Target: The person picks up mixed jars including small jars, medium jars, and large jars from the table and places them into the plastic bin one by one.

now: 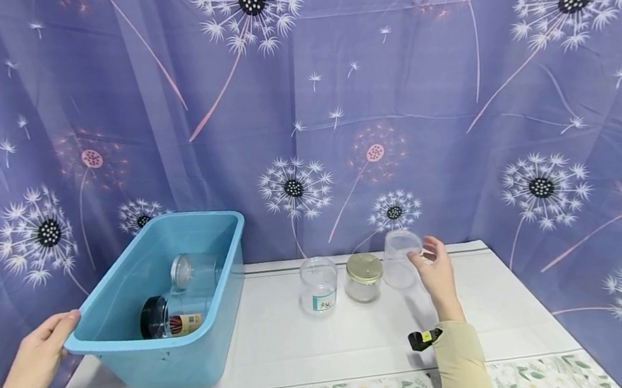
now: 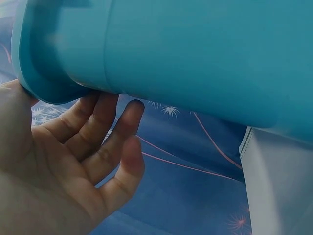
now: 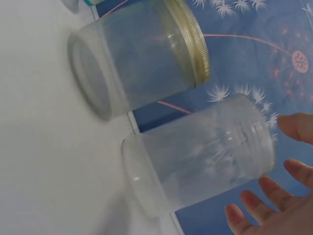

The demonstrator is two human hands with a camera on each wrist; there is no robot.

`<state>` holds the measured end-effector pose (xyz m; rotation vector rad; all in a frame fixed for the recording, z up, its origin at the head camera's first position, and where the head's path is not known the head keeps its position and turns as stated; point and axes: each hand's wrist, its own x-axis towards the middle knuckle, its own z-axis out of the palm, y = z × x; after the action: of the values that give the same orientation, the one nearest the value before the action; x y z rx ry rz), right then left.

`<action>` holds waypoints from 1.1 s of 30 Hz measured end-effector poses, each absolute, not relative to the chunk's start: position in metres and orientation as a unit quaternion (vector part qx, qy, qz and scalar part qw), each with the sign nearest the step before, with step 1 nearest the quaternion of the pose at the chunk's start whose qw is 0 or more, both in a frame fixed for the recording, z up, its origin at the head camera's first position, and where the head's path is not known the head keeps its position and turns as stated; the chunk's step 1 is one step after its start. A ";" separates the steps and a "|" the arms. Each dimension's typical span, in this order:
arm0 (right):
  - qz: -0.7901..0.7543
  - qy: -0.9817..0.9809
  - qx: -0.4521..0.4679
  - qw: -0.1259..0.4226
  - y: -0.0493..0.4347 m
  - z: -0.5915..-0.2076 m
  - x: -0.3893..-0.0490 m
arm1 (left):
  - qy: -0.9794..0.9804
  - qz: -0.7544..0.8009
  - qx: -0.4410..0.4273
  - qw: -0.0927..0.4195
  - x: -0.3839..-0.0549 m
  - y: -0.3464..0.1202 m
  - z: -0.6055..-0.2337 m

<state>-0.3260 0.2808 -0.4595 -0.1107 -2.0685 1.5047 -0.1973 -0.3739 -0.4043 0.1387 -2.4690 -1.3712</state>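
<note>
At the near left corner of the blue plastic tub (image 1: 224,322), my left hand (image 1: 38,353) grips the rim, thumb on top and fingers underneath. The left wrist view shows the fingers (image 2: 105,117) below the lip, the lower ones off the wall. My right hand (image 1: 435,269) is beside the mouth of an upright, lidless clear plastic jar (image 1: 401,267), thumb and fingers spread. In the right wrist view a gap shows between thumb (image 3: 296,128) and jar; whether a fingertip touches it I cannot tell. Left of it stands a jar with a gold lid (image 1: 363,271).
A lidless clear jar with a small label (image 1: 323,301) stands left of the gold-lidded one. Inside the tub lie a black-lidded jar (image 1: 155,317) and another clear jar (image 1: 198,267). A white cloth (image 1: 306,354) covers the table, and a purple dandelion curtain (image 1: 333,89) hangs behind.
</note>
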 end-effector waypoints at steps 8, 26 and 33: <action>0.609 -0.760 -0.026 0.226 0.286 -0.476 -0.336 | -0.872 -0.453 0.064 0.173 -0.198 -0.373 -0.406; 0.656 -0.739 -0.014 0.155 0.283 -0.493 -0.344 | -0.870 -0.463 0.057 0.161 -0.199 -0.373 -0.405; 0.664 -0.728 -0.011 0.170 0.280 -0.506 -0.348 | -0.860 -0.483 0.050 0.157 -0.198 -0.374 -0.405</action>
<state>-0.3477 0.2800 -0.5065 -0.0307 -2.0693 1.8851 -0.1976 -0.3738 -0.4046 0.1437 -2.4599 -1.3833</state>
